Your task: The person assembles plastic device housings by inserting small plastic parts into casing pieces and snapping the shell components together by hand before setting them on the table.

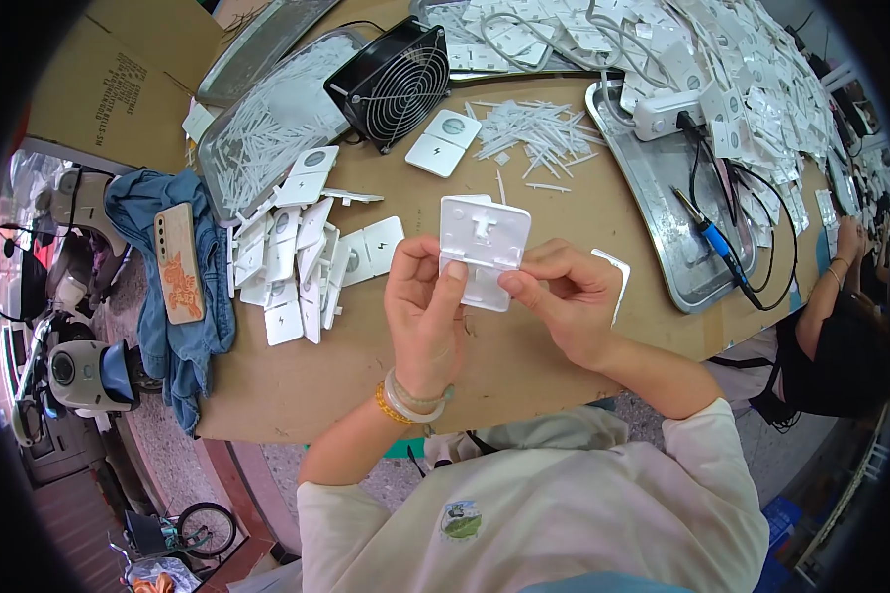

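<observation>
Between my two hands, above the cardboard-covered table, is a white hinged plastic piece (485, 229) with moulded details on its inner face. My left hand (427, 311) pinches its lower left side, thumb on the front. From the right, my right hand (574, 301) grips its edge between thumb and fingers. Just beyond my right hand lies another white plastic piece (613, 282), partly hidden. To the left is a heap of similar white folding pieces (302, 262), some marked with a lightning bolt. One more such piece (445, 143) lies flat beyond my hands.
A black fan (396, 87) stands at the back beside a tray (213, 168) of thin white sticks. More sticks (539, 133) lie loose. At right, a metal tray (697, 282) holds a blue-handled soldering iron (717, 242) and cables. A phone (177, 262) rests on denim (153, 198). Another person's arm (829, 287) is far right.
</observation>
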### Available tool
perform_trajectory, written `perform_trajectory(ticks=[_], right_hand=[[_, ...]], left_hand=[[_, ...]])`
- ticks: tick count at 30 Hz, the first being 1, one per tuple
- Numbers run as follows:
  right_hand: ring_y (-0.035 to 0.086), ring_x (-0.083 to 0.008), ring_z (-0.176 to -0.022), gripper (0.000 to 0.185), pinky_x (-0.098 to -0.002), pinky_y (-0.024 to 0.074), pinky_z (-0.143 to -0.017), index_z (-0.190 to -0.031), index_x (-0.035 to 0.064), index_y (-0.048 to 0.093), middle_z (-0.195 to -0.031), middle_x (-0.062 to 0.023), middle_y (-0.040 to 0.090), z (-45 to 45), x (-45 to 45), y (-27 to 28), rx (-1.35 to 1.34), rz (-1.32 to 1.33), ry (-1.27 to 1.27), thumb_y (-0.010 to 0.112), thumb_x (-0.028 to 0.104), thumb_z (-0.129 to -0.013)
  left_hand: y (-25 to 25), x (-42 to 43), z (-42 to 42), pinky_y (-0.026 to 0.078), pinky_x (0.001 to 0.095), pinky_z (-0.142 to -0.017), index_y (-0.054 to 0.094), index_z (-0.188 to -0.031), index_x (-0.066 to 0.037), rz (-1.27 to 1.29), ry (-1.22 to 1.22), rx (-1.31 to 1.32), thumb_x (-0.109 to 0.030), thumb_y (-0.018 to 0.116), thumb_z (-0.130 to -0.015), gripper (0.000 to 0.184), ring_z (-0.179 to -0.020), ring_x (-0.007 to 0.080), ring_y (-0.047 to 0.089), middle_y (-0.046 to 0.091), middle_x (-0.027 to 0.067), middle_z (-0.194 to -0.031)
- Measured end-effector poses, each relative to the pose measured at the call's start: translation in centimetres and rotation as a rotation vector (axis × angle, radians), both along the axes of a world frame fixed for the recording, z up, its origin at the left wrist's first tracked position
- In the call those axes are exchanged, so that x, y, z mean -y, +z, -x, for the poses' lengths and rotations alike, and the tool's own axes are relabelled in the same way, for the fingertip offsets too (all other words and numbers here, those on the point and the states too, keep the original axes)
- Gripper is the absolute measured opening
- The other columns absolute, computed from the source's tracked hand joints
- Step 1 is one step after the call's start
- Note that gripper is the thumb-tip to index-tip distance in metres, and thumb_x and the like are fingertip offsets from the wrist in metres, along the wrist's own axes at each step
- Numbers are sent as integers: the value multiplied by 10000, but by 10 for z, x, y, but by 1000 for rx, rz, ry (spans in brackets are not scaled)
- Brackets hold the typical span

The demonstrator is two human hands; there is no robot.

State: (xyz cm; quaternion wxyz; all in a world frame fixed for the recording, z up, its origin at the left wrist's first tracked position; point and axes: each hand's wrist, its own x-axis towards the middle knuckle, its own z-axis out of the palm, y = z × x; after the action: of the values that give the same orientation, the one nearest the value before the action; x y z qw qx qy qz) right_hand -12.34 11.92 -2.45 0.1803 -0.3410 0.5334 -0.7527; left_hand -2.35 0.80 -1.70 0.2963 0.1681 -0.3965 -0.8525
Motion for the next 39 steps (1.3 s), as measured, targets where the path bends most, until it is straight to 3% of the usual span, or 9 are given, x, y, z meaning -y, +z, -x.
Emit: perform_trajectory(ticks=[5, 11, 14, 17, 23, 29, 32, 35, 39], right_hand=[[633, -106, -776, 78, -233, 481, -670, -872, 0, 692, -857, -77, 682, -2, 6, 0, 36, 43, -35, 732, -18, -807], [601, -82, -723, 146, -225, 463, -642, -857, 15, 711, -813, -40, 655, 41, 3, 10, 281, -411, 279, 695, 158, -882], [619, -156, -696, 157, -302, 487, -635, -827, 19, 720, -728, -62, 643, 73, 14, 22, -228, -709, 32, 684, 168, -856], [633, -252, -716, 166, -397, 495, -663, -828, 11, 719, -781, -107, 672, 108, 35, -3, -985, -652, -287, 699, 176, -823], [623, -323, -750, 167, -424, 496, -707, -804, 22, 720, -809, -139, 664, 114, 61, -8, -869, -932, -222, 723, 182, -758], [640, -239, -656, 143, -349, 503, -649, -829, 12, 694, -750, -139, 670, 117, 69, -2, -620, -813, -33, 706, 132, -752], [682, -250, -667, 145, -341, 534, -648, -854, 7, 680, -803, -142, 694, 106, 59, 15, -466, -690, -10, 695, 117, -761], [673, -129, -765, 115, -261, 528, -689, -905, -9, 662, -832, -72, 688, 88, 39, 24, -307, -430, -17, 694, 73, -832], [681, -151, -806, 105, -259, 531, -713, -940, 4, 674, -862, -69, 698, 56, 21, 30, -355, -320, -136, 691, 25, -839]], left_hand=[[-2, 2, -1, 544, 301, -810, 465, -1112, -37, -39, -24, 5, -70, 530, -963, 166, -959, 125, 611, 607, 79, -1074], [-4, 8, 3, 524, 331, -903, 469, -1154, -6, -130, -64, 159, -75, 521, -962, 211, -1038, 167, 612, 604, 103, -1135], [-3, 21, 2, 515, 346, -928, 471, -1157, 2, -180, 22, 110, -72, 516, -958, 217, -1043, 176, 614, 599, 112, -1157], [-3, 26, -1, 514, 348, -937, 472, -1181, 1, -212, 74, 90, -78, 489, -959, 235, -1064, 186, 609, 592, 103, -1176], [-9, 24, -4, 510, 360, -949, 474, -1187, -2, -121, 89, 132, -92, 484, -963, 242, -1092, 195, 596, 588, 104, -1181], [-9, 22, -2, 519, 368, -935, 480, -1158, -12, -105, 50, 119, -81, 493, -961, 209, -1055, 203, 622, 600, 104, -1171], [-12, 21, -3, 528, 372, -918, 479, -1150, -10, -95, 35, 130, -79, 500, -961, 202, -1054, 205, 621, 598, 126, -1175], [-7, 18, -3, 535, 379, -901, 472, -1150, 2, -25, 9, 196, -76, 517, -959, 211, -1037, 196, 626, 615, 136, -1141], [-14, 19, -2, 546, 331, -828, 486, -1125, 31, 36, -8, 339, -66, 556, -946, 215, -943, 165, 651, 665, 141, -1040]])
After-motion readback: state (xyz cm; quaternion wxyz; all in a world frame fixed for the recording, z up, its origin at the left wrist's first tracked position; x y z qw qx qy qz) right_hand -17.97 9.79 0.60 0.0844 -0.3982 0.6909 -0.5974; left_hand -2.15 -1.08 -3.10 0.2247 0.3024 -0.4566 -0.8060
